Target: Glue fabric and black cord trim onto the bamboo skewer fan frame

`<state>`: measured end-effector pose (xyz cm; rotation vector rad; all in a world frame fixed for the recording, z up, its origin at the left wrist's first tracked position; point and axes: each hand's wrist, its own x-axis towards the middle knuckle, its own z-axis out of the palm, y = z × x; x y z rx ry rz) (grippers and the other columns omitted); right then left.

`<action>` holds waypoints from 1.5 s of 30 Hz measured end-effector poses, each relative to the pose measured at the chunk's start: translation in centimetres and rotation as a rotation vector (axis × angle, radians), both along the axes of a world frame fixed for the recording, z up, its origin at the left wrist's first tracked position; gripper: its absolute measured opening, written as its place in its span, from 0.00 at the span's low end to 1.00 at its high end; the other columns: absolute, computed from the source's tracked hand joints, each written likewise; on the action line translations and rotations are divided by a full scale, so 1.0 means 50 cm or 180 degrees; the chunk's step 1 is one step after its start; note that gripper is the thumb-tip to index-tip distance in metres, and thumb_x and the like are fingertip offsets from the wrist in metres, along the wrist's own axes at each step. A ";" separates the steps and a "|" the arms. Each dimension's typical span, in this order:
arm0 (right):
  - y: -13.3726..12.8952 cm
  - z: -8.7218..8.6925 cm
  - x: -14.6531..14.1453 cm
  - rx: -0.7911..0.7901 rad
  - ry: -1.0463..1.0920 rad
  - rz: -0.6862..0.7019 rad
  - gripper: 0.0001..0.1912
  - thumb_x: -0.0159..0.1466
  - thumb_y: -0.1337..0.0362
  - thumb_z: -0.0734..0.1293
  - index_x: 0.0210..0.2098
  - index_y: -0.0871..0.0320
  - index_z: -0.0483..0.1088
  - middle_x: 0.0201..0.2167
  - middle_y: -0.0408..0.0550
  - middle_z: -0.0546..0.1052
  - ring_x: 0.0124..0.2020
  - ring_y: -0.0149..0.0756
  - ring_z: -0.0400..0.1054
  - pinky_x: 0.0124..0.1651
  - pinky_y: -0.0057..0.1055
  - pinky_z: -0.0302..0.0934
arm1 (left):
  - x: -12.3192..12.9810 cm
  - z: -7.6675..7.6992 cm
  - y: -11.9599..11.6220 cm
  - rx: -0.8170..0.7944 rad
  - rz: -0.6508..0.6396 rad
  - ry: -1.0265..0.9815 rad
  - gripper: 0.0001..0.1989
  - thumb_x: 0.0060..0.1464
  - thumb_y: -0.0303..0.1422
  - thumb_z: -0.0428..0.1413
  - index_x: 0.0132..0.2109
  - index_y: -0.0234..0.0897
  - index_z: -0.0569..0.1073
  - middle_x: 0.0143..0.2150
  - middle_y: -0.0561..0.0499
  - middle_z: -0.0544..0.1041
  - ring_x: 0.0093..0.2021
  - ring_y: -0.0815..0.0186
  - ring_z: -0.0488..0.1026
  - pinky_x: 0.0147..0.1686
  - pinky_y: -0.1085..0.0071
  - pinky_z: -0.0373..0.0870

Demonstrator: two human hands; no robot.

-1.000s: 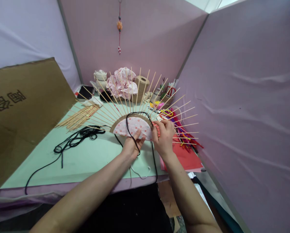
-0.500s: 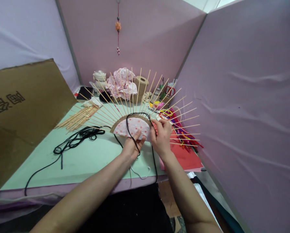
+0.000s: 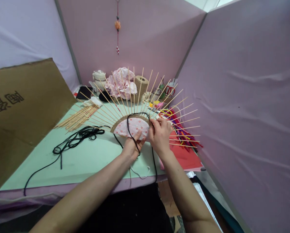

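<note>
A fan-shaped piece with a half-round base covered in pink dotted fabric (image 3: 120,127) is held over the table. Thin wooden sticks (image 3: 128,94) spread out from its brown twine-wrapped rim (image 3: 116,124). My left hand (image 3: 132,147) grips the base's lower edge, thumb on the fabric. With its fingers pinched, my right hand (image 3: 160,132) is at the rim's right side, on the black cord (image 3: 152,158). This cord runs along the rim among the sticks, loops down over the fabric and hangs below my right hand.
Coiled black cord (image 3: 78,137) and a bundle of sticks (image 3: 80,118) lie at left, near a large cardboard sheet (image 3: 26,113). Behind stand crumpled pink fabric (image 3: 122,82), a twine roll (image 3: 141,85) and red scissors (image 3: 169,91). Coloured pipe cleaners (image 3: 184,134) and red paper (image 3: 184,158) lie at right.
My right hand has shifted slightly left and its fingers have drawn in at the rim. The fan piece has turned a little to the right. My left hand keeps its hold.
</note>
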<state>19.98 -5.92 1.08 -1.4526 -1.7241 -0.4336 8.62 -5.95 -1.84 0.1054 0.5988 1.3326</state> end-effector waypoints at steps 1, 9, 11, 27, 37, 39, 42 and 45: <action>0.001 0.001 -0.002 -0.0034 -0.0026 0.0021 0.15 0.63 0.66 0.61 0.49 0.55 0.71 0.45 0.54 0.68 0.48 0.47 0.60 0.50 0.46 0.55 | 0.000 0.000 0.000 0.0006 0.0003 -0.0010 0.09 0.50 0.19 0.60 0.40 0.31 0.75 0.36 0.49 0.79 0.29 0.71 0.77 0.28 0.76 0.78; -0.002 0.010 0.009 0.0607 0.0486 0.0235 0.23 0.65 0.65 0.60 0.59 0.54 0.62 0.48 0.54 0.67 0.52 0.45 0.61 0.55 0.47 0.56 | -0.002 -0.001 0.004 -0.0085 0.0020 0.0008 0.06 0.50 0.19 0.60 0.34 0.32 0.73 0.29 0.52 0.76 0.24 0.74 0.73 0.26 0.77 0.77; -0.005 0.005 0.012 0.0471 0.0266 0.0154 0.18 0.65 0.65 0.61 0.55 0.52 0.68 0.46 0.53 0.69 0.50 0.44 0.62 0.53 0.46 0.55 | -0.001 0.000 0.003 -0.0060 0.0012 0.0019 0.07 0.50 0.19 0.61 0.35 0.32 0.73 0.30 0.52 0.77 0.24 0.74 0.73 0.26 0.77 0.77; -0.030 -0.023 0.024 0.0463 0.0258 0.0187 0.29 0.66 0.63 0.59 0.65 0.56 0.51 0.50 0.56 0.72 0.52 0.45 0.64 0.54 0.46 0.55 | -0.004 0.003 0.003 -0.0039 0.0050 -0.0042 0.07 0.49 0.20 0.62 0.35 0.32 0.73 0.30 0.53 0.77 0.24 0.73 0.74 0.26 0.77 0.78; -0.040 -0.054 0.009 0.0304 0.0220 0.0336 0.27 0.66 0.64 0.61 0.64 0.55 0.52 0.51 0.54 0.74 0.54 0.44 0.63 0.56 0.47 0.55 | -0.006 -0.001 0.007 -0.0012 -0.0033 -0.0078 0.06 0.52 0.20 0.60 0.37 0.31 0.74 0.35 0.50 0.79 0.29 0.71 0.77 0.27 0.78 0.78; -0.039 -0.050 0.010 0.0442 0.0297 0.0372 0.28 0.66 0.64 0.61 0.64 0.55 0.51 0.55 0.57 0.70 0.58 0.45 0.61 0.58 0.49 0.56 | -0.005 0.000 0.007 -0.0037 -0.0032 -0.0083 0.05 0.52 0.19 0.60 0.36 0.31 0.74 0.34 0.51 0.79 0.28 0.72 0.76 0.27 0.78 0.78; -0.039 -0.042 0.009 0.0607 0.0478 0.0479 0.29 0.66 0.65 0.60 0.64 0.56 0.50 0.56 0.59 0.66 0.60 0.46 0.59 0.59 0.51 0.58 | -0.005 0.001 0.006 -0.0003 -0.0028 -0.0080 0.06 0.51 0.19 0.60 0.36 0.31 0.74 0.33 0.50 0.79 0.28 0.71 0.76 0.27 0.78 0.77; -0.040 -0.036 0.001 0.0556 0.0583 0.0741 0.27 0.66 0.68 0.60 0.63 0.56 0.52 0.56 0.60 0.63 0.61 0.45 0.58 0.59 0.50 0.60 | -0.005 0.002 0.003 0.0052 -0.0112 -0.0030 0.07 0.50 0.20 0.61 0.38 0.31 0.75 0.35 0.48 0.80 0.29 0.70 0.77 0.27 0.78 0.77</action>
